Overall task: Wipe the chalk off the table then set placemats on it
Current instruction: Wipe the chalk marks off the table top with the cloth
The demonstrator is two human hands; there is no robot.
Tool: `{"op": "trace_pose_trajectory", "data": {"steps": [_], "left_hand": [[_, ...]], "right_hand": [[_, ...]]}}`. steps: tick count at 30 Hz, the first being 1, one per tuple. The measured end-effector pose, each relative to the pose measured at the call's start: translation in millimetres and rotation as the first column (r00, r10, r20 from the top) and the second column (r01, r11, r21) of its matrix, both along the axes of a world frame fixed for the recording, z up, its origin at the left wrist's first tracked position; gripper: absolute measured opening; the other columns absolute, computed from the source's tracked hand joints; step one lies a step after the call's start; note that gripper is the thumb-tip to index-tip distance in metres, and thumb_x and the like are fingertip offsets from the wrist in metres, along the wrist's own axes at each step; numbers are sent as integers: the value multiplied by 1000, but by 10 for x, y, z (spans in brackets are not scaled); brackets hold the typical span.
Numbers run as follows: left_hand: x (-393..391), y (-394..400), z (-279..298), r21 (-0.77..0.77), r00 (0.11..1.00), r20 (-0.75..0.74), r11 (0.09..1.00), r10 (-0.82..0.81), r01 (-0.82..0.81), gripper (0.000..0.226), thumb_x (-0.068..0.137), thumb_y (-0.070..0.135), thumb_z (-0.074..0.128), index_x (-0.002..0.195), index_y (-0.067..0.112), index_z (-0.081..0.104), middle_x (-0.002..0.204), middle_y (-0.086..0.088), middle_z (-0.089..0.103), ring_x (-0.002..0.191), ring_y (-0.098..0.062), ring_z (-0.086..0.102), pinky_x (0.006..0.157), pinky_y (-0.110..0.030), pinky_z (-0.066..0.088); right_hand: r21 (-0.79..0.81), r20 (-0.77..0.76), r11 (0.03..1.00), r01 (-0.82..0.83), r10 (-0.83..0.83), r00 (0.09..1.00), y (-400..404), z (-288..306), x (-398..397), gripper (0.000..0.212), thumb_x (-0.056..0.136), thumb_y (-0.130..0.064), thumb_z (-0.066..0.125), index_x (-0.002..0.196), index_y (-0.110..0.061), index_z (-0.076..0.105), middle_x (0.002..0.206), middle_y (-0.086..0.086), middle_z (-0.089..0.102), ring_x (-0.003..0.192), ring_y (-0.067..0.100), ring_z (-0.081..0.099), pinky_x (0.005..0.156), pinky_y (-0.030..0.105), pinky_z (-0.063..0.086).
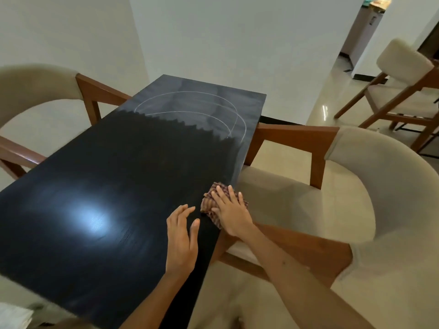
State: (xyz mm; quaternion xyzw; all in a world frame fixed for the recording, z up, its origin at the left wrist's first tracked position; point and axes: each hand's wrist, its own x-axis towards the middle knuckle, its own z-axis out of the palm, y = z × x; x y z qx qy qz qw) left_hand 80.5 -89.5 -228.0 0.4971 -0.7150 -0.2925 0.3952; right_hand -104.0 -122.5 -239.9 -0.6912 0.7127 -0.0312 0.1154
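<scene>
The long black table (114,176) runs away from me. Its near part is dark and wiped, with a jagged boundary; the far end stays grey with chalk dust and curved chalk lines (190,103). My right hand (231,210) presses flat on a crumpled checked cloth (211,203) at the table's right edge. A thin hazy strip runs along that edge beyond the cloth. My left hand (181,236) rests on the tabletop just left of the cloth, fingers spread, holding nothing. No placemats are in view.
Cream upholstered chairs with wooden frames stand on both sides: one on the right (344,210), tucked close to the table edge, one on the left (35,91), another farther off at the right (403,74). A white object (14,317) lies at the bottom left corner.
</scene>
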Motion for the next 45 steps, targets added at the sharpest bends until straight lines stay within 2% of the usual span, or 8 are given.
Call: {"op": "trace_pose_trajectory", "data": {"steps": [5,9,12,15,18,23,30,45], "left_hand": [[-725,-420,-77,34,999,-26,999,30,-30,35,99,43,36,131,32,45,139,18,33,134,7,24,102,-11,22],[-1204,-630,-79,62,1000,8,998,10,-11,38,97,50,33,132,39,41,143,20,29,135,7,23,105,-13,19],[-1447,-721,-38,63,1000,15,998,27,-28,35,97,50,33,132,44,39,141,25,27,136,6,24,104,-12,20],[-1654,-800,11,56,998,29,997,51,-53,38,97,53,32,133,42,40,141,24,27,136,3,25,107,-17,22],[-1905,-862,107,70,994,60,993,88,-92,41,97,52,32,134,36,41,141,21,27,135,3,25,109,-26,25],[-2546,-850,323,64,954,256,982,154,-176,54,97,48,29,138,17,43,147,-2,35,139,-16,25,115,-39,27],[-3457,-637,467,-20,812,517,952,272,-306,56,98,44,28,138,9,44,146,-18,38,141,-32,24,118,-43,18],[-4270,-475,668,-76,658,682,926,320,-371,55,100,45,25,144,12,33,155,-18,24,147,-32,11,119,-41,9]], "right_hand": [[23,111,999,43,-46,993,-852,-65,-798,54,105,-31,30,155,-28,8,163,-6,-3,148,28,-13,118,54,4],[-33,-88,997,-64,61,994,-1387,-66,-1320,51,99,-15,51,148,-15,36,163,5,11,150,29,-2,120,53,7],[-40,167,995,95,-87,982,-1574,13,-1633,52,100,-9,47,150,-13,31,161,7,18,148,26,15,121,42,13],[35,557,956,291,-261,788,-1520,196,-1906,45,102,-13,42,147,-13,38,152,9,38,130,23,43,107,34,35],[172,728,912,371,-372,576,-1362,394,-2197,40,103,-22,42,142,-15,45,139,7,53,123,23,53,99,33,42],[467,833,828,311,-530,158,-1147,633,-2726,34,101,-29,45,132,-18,56,114,4,68,105,24,63,96,40,49],[611,791,787,85,-602,-110,-745,747,-3581,32,100,-32,45,121,-17,63,107,7,74,100,27,69,76,36,55],[623,758,778,-77,-626,-183,-662,810,-4409,39,95,-42,49,116,-15,67,107,8,73,102,26,67,74,34,55]]}}
